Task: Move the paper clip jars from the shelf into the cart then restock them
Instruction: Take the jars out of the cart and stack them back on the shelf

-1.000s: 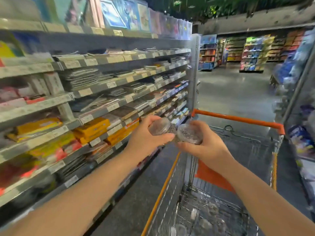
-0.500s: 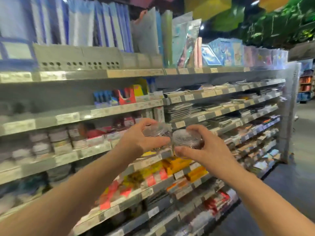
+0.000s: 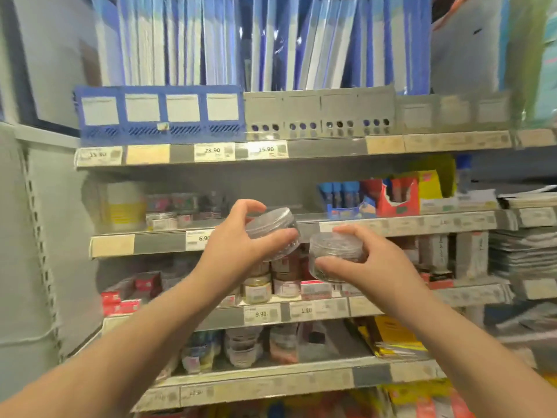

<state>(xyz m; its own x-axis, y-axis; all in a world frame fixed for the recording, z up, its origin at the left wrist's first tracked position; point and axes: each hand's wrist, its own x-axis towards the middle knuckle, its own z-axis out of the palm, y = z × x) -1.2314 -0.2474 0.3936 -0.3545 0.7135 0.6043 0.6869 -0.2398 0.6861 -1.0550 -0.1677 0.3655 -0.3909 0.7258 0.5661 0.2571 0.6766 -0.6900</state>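
My left hand (image 3: pixel 238 236) grips a round clear paper clip jar (image 3: pixel 275 233), tilted, with thumb below and fingers over its lid. Just to its right, my right hand (image 3: pixel 370 260) holds a second clear jar (image 3: pixel 334 254) between thumb and fingers. Both jars hover in front of the shelf (image 3: pixel 156 241) whose edge carries a 6.90 price tag. A few similar small jars (image 3: pixel 164 220) stand on that shelf at the left, blurred. The cart is out of view.
Blue and grey file holders (image 3: pixel 156 119) with upright folders fill the top shelf. Red and blue boxes (image 3: pixel 388 196) stand on the right of the jar shelf. Lower shelves hold small pots (image 3: pixel 256 288) and yellow packs (image 3: pixel 391 336). Stacked paper (image 3: pixel 524 254) lies at right.
The view has swung left from the orange cart and aisle to face the shelf head-on. Both hands still hold their jars and have risen to the shelf with the 6.90 tag.
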